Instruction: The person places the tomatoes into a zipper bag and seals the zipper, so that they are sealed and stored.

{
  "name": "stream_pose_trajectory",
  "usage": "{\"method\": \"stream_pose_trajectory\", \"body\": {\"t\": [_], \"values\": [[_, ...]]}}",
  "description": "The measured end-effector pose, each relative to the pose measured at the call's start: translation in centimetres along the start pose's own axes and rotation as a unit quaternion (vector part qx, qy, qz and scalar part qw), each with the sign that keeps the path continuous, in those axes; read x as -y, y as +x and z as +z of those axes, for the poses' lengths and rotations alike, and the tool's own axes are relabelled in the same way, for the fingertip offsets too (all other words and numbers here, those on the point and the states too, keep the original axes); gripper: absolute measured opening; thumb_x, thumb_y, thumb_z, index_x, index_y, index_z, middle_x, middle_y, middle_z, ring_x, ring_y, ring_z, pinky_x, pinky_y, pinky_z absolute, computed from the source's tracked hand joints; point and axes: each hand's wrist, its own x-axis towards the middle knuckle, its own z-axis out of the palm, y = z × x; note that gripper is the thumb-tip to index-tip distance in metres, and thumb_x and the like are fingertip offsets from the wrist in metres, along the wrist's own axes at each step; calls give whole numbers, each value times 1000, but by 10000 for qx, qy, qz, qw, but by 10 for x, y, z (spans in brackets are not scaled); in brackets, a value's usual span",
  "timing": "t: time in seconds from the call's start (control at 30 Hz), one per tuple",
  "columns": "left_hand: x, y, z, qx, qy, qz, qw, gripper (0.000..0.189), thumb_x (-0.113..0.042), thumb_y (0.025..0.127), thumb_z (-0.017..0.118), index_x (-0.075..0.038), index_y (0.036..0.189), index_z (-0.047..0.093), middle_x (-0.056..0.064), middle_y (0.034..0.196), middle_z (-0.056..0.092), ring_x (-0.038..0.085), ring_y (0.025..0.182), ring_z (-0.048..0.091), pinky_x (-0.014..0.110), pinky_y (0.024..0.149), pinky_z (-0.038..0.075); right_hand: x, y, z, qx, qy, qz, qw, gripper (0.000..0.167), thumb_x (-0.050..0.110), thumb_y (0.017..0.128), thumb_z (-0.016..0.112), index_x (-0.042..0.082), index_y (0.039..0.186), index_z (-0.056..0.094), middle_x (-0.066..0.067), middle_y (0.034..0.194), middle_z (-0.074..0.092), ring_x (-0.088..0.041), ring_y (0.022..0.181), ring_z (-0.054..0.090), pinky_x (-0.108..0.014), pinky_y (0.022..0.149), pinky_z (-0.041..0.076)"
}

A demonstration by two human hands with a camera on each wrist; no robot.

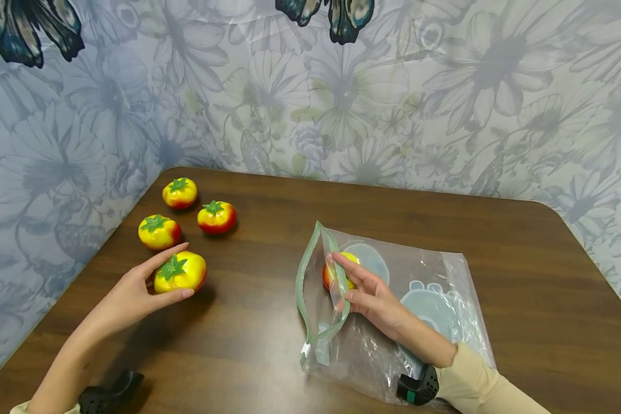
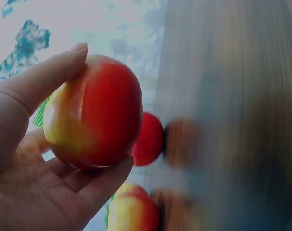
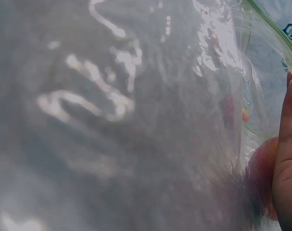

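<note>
My left hand grips a yellow-and-red toy tomato with a green star-shaped top, thumb on one side and fingers on the other. In the left wrist view this tomato is held up off the table. My right hand pinches the green-edged mouth of a clear zip bag, which gapes toward the left. Another toy tomato shows through the plastic just inside that mouth, partly hidden by the right fingers. The right wrist view is mostly filled by the crinkled plastic.
Toy tomatoes stand at the far left of the brown table: one at the back, one to its right and one nearer the left edge. A pale blue print shows on the bag. Behind is a flowered wall covering.
</note>
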Motion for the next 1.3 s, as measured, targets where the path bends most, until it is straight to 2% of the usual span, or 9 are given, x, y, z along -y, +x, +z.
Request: {"method": "stream_pose_trajectory", "body": {"t": [0.2, 0.33, 0.43, 0.6, 0.67, 0.97, 1.17, 1.3], "values": [[-14, 8, 12, 98, 21, 286, 9995, 74, -28, 81, 75, -19, 144, 38, 12, 135, 47, 24, 104, 50, 16, 81, 40, -1, -1, 0, -106, -27, 26, 9999, 63, -12, 91, 43, 8, 148, 26, -6, 153, 18, -21, 106, 51, -33, 76, 52], [-21, 12, 21, 170, -9, 515, 9985, 74, -30, 79, 77, -19, 142, 41, 9, 133, 49, 21, 102, 51, 19, 83, 42, -3, -2, 1, -2, 77, -4, 10000, 62, -13, 92, 41, 6, 148, 24, -7, 154, 17, -21, 97, 55, -32, 75, 51], [-25, 16, 29, 293, -213, 663, 9971, 74, -31, 78, 77, -21, 142, 41, 6, 134, 48, 19, 103, 51, 21, 85, 43, -6, -4, 3, 54, 157, -5, 9999, 63, -14, 91, 40, 6, 149, 23, -7, 154, 16, -21, 88, 58, -31, 75, 51], [-37, 24, 40, 460, -317, 1028, 9931, 74, -32, 77, 78, -20, 141, 43, 4, 136, 46, 19, 107, 50, 31, 88, 45, -8, -6, 7, 125, 218, -85, 9996, 64, -13, 91, 41, 6, 149, 22, -5, 153, 18, -20, 83, 60, -30, 76, 50], [-42, 27, 43, 516, -303, 1144, 9916, 74, -33, 77, 78, -20, 141, 43, 4, 135, 47, 19, 107, 49, 34, 88, 45, -8, -4, 8, 151, 199, -130, 9996, 63, -13, 91, 41, 6, 149, 22, -6, 154, 17, -20, 86, 59, -30, 76, 50], [-61, 46, 66, 938, -983, 1319, 9819, 74, -28, 75, 80, -24, 140, 44, 2, 126, 49, 19, 104, 50, 31, 83, 48, -7, -3, 8, -12, 89, -19, 10000, 62, -12, 92, 41, 7, 149, 24, -8, 154, 16, -20, 79, 61, -30, 76, 51], [-74, 54, 81, 1216, -1207, 1421, 9749, 75, -26, 75, 81, -24, 140, 44, 2, 124, 48, 18, 105, 50, 31, 84, 48, -6, -3, 9, -117, 23, 99, 9999, 62, -11, 92, 41, 7, 149, 24, -6, 154, 17, -20, 82, 60, -30, 76, 51], [-79, 57, 88, 1271, -1288, 1483, 9723, 76, -25, 74, 81, -22, 140, 45, 1, 123, 49, 18, 104, 50, 31, 82, 49, -6, -2, 9, -115, -12, 108, 9999, 61, -11, 93, 40, 7, 148, 24, -6, 153, 18, -19, 85, 59, -31, 75, 51]]}}
